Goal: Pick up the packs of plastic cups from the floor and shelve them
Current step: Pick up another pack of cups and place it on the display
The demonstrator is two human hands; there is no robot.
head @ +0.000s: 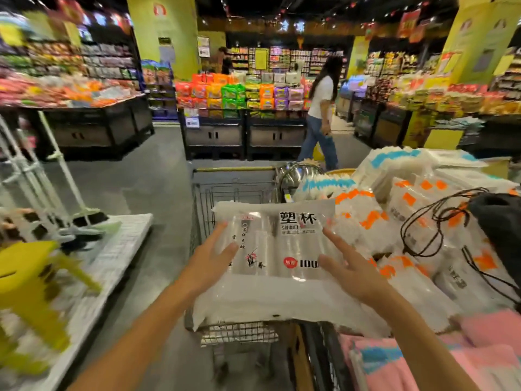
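Observation:
A clear pack of plastic cups (279, 249) with black Chinese print and a red "100" label lies across the top of a wire shopping cart (225, 190). My left hand (210, 255) rests on its left side with straight fingers. My right hand (352, 266) touches its right side, fingers spread and straight. To the right, several more cup packs with orange (363, 210) and blue (394, 160) print are piled on a display.
A black drawstring bag (499, 221) lies on the pile at right. Pink packs (423, 359) sit at the lower right. A white platform (118, 249) holds a yellow stool (28, 280) and mops at left. A person (321, 114) walks across the aisle ahead, past snack displays.

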